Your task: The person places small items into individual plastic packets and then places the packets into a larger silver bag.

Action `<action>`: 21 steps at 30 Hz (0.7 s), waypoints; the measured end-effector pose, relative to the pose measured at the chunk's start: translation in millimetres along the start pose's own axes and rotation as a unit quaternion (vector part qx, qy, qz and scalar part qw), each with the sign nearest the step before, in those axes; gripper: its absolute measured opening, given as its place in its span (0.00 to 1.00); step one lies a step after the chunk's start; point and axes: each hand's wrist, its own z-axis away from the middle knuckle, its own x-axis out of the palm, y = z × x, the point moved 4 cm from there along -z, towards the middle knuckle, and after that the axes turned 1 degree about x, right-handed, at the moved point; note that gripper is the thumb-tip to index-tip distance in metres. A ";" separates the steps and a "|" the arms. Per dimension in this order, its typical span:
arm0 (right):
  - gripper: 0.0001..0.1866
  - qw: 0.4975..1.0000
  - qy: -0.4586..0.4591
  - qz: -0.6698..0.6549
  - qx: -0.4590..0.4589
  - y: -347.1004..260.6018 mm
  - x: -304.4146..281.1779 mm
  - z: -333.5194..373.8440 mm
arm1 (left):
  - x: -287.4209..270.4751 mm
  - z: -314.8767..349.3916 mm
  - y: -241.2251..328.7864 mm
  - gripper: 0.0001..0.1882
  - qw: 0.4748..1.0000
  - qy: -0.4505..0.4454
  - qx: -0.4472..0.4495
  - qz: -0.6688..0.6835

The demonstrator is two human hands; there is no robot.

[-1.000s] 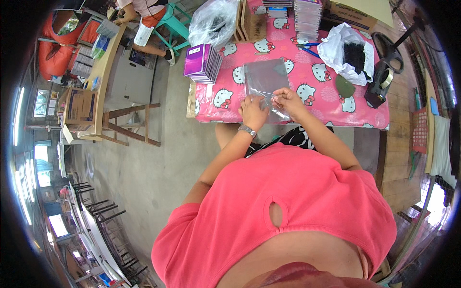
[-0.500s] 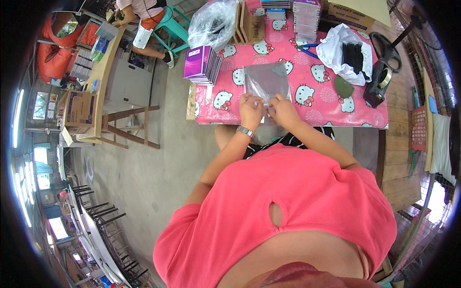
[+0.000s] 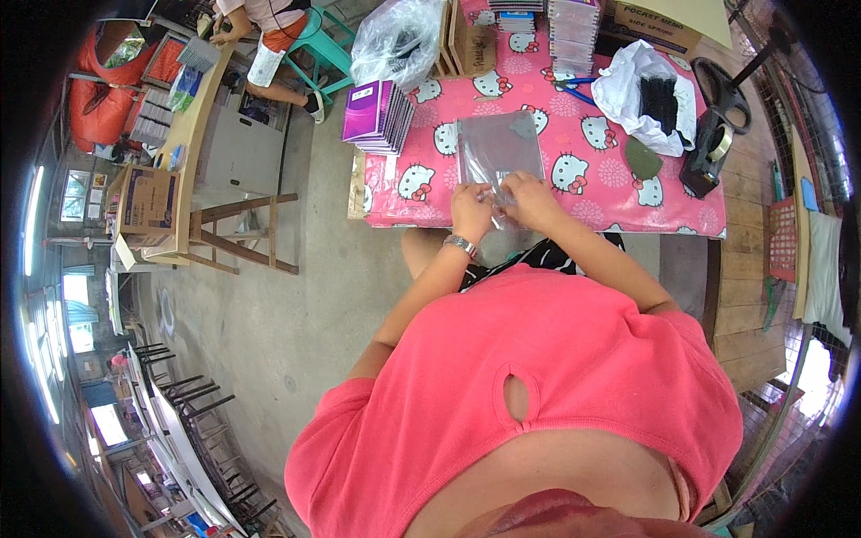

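A clear plastic bag point(image 3: 502, 143) lies flat on the pink patterned tablecloth point(image 3: 417, 206), its near end drawn up at the table's front edge. My left hand point(image 3: 472, 208), with a metal watch at the wrist, pinches that end. Close beside it, my right hand point(image 3: 529, 199) grips the same plastic, fingers bent inward. The fingertips nearly meet, and the crumpled film between them is partly hidden. To the left of the bag stands a stack of purple notebooks point(image 3: 377, 118).
Beyond the bag are a wrapped plastic bundle point(image 3: 399, 45), a notebook stack point(image 3: 572, 36) and blue-handled pliers point(image 3: 574, 88). On the right sit a white bag with black coils point(image 3: 659, 103), a green piece point(image 3: 642, 160) and a tape dispenser point(image 3: 707, 160). Another person point(image 3: 269, 36) works at the far left.
My left hand has shifted slightly toward me, and my right hand has moved a little away and tilted over the plastic. Both still hold the bag's near end.
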 end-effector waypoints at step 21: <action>0.10 0.876 -0.082 -0.422 0.217 58.4 -8.8 -2.9 | 5.4 -10.8 30.2 0.10 0.975 -0.120 -0.081 0.168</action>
